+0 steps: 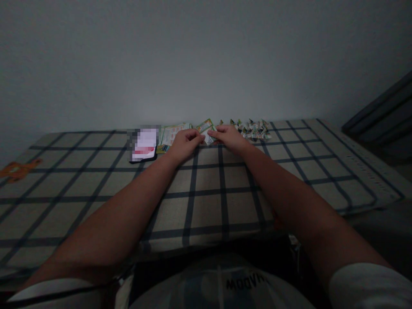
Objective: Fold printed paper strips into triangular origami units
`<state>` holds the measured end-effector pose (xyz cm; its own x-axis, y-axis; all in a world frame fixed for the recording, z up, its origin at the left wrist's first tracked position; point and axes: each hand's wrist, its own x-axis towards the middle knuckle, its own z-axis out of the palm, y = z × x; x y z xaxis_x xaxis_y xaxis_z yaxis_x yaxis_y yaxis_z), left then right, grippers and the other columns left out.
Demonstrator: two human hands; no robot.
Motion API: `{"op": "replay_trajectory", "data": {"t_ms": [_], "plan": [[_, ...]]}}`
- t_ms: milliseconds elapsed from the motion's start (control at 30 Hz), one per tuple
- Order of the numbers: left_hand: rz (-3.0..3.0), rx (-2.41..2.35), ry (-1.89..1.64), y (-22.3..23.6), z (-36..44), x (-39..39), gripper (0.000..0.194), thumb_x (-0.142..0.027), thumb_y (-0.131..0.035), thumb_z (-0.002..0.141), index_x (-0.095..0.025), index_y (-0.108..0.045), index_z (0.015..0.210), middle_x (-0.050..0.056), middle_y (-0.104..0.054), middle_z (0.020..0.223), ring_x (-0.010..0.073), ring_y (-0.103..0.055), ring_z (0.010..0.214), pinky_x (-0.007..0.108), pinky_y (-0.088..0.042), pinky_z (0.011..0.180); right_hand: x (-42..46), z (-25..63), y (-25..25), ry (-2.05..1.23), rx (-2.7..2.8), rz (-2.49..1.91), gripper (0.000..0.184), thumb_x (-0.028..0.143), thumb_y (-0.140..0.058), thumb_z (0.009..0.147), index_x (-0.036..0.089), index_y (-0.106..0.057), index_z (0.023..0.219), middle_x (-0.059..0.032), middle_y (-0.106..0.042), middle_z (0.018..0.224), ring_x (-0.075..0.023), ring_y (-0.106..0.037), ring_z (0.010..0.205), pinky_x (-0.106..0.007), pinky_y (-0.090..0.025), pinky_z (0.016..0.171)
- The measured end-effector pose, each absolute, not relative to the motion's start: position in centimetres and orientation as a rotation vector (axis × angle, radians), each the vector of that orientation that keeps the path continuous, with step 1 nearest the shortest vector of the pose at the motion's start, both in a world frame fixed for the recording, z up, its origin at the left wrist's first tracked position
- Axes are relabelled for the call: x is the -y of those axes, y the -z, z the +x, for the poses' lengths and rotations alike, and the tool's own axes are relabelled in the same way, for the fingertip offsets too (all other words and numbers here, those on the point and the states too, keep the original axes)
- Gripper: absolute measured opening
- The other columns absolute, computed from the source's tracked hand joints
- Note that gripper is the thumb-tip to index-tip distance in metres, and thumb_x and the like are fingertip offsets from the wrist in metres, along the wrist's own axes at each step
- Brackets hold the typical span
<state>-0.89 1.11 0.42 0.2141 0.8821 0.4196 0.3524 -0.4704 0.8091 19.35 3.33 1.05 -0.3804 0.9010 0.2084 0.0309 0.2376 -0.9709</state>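
Observation:
Between my two hands is a small sheet of printed paper (206,127), green and orange at its top edge with a white part lower down. My left hand (185,144) is closed, thumb and forefinger pinched at the sheet's lower left edge. On the other side, my right hand (232,138) grips its right edge, thumb lying on the white part. Left of my hands lie printed green-and-white leaflets (172,134). Several small folded paper pieces (255,130) with pointed corners are grouped just beyond my right hand.
A phone-like device (146,143) with a bright, blurred screen stands left of the leaflets. The table has a checked cloth (209,193) and meets a plain wall (206,60). An orange object (21,169) lies at the far left, and dark folded fabric (386,111) shows at right.

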Motion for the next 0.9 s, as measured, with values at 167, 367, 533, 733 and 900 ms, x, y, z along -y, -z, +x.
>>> {"op": "replay_trajectory", "data": {"t_ms": [167,367,533,733,900], "plan": [[1.969,-1.133,-1.166,-0.4,-0.9,-1.1,0.035,-0.049,-0.068,0.083,-0.017,-0.074,0.07,0.002,-0.063,0.065,0.0154,-0.053,0.065,0.029,-0.037,0.06,-3.3,19.7,-1.5,-1.112,1.735,-0.935,0.03,0.038,-0.076,0.084,0.017,-0.061,0.07,0.0022,-0.055,0.067,-0.0126,-0.051,0.068,-0.027,-0.043,0.067],[1.949,-1.168,-1.125,-0.3,-0.8,-0.7,0.041,-0.052,-0.066,0.085,-0.018,-0.076,0.066,0.0,-0.054,0.054,0.0132,-0.042,0.054,0.029,-0.03,0.055,-3.2,20.2,-1.9,-1.006,1.85,-0.948,0.028,0.034,-0.074,0.084,0.018,-0.057,0.067,0.0036,-0.049,0.067,-0.0122,-0.045,0.069,-0.028,-0.037,0.068],[2.03,-1.123,-1.097,-0.7,-0.8,-0.6,0.042,-0.052,-0.064,0.088,-0.017,-0.079,0.07,0.002,-0.061,0.058,0.014,-0.048,0.057,0.03,-0.033,0.058,-3.8,20.0,-1.1,-1.034,1.818,-0.968,0.036,0.042,-0.071,0.083,0.02,-0.053,0.063,0.0039,-0.046,0.064,-0.012,-0.042,0.065,-0.028,-0.033,0.063],[2.095,-1.087,-1.081,-0.9,-0.7,-0.6,0.043,-0.051,-0.062,0.09,-0.017,-0.078,0.069,0.002,-0.061,0.058,0.0139,-0.049,0.058,0.029,-0.034,0.059,-3.8,19.3,-0.8,-1.145,1.713,-0.915,0.049,0.065,-0.063,0.088,0.019,-0.061,0.072,0.0002,-0.058,0.067,-0.0123,-0.049,0.064,-0.026,-0.039,0.06],[2.118,-1.083,-1.028,-0.7,-0.6,-0.7,0.047,-0.056,-0.061,0.09,-0.017,-0.079,0.072,0.001,-0.061,0.058,0.0135,-0.047,0.056,0.029,-0.033,0.058,-3.1,19.4,-1.5,-1.005,1.745,-1.014,0.048,0.059,-0.064,0.09,0.018,-0.058,0.065,0.0003,-0.055,0.061,-0.0126,-0.048,0.06,-0.026,-0.038,0.057]]}}
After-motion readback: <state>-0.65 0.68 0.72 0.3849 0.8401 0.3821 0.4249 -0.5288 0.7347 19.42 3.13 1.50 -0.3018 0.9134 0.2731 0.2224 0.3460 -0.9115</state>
